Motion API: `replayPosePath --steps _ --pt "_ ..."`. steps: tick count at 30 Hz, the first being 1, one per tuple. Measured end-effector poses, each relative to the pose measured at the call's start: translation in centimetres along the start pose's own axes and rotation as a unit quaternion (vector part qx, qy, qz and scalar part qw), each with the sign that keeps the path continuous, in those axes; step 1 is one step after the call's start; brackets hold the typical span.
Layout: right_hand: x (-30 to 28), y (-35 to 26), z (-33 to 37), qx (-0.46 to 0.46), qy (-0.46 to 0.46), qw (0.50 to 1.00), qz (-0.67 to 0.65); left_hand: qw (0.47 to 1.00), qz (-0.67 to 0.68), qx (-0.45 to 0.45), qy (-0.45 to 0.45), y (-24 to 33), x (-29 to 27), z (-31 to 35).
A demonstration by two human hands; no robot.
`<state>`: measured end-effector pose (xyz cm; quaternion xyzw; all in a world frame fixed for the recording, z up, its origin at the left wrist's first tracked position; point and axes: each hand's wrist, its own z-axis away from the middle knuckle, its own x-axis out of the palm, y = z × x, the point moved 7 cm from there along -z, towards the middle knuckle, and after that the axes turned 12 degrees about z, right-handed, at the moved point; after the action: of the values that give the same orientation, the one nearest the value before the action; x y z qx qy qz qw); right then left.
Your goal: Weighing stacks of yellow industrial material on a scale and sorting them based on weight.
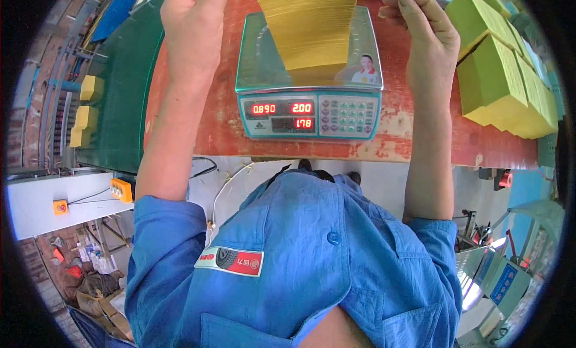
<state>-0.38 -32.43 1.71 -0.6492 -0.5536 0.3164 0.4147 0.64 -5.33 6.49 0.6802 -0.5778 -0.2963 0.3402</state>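
Note:
A tall stack of yellow paper sheets [312,33] stands on the metal pan of a digital weighing scale [255,72], its top cut off by the upper edge. Red digits glow on the scale's front panel. My left hand [195,33] is raised to the left of the stack, apart from it; its fingertips run out of the picture. To the right of the stack is my right hand [427,27], its fingers loosely bent and apart, with nothing seen in them. Neither hand touches the visible part of the paper.
Yellow paper bundles [495,78] are piled at the right of the worn red table [396,129]. A green surface [123,120] adjoins its left side, with small yellow blocks [84,118] beyond. Orange control boxes [121,190] sit on a white panel at the left.

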Motion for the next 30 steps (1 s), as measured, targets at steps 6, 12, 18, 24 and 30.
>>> replayPosePath --steps 6,12,18,24,30 --pt "-0.1 0.7 -0.5 0.024 0.005 1.000 -0.002 0.993 0.041 0.086 -0.071 0.5 1.8 -0.1" --pt "-0.7 -0.2 -0.6 -0.043 0.016 0.996 0.074 0.931 -0.220 0.246 -0.159 2.8 3.6 -0.1" --pt "0.9 1.0 -0.6 -0.006 0.008 1.000 0.023 0.965 -0.158 0.147 -0.148 0.3 2.7 0.6" --pt "2.4 1.0 -2.1 -0.013 0.004 1.000 -0.009 0.981 -0.099 0.112 -0.120 0.0 2.3 0.3" --pt "2.3 1.6 -2.9 -0.015 0.021 1.000 0.009 0.995 -0.001 0.083 -0.053 -0.6 1.0 -0.5"
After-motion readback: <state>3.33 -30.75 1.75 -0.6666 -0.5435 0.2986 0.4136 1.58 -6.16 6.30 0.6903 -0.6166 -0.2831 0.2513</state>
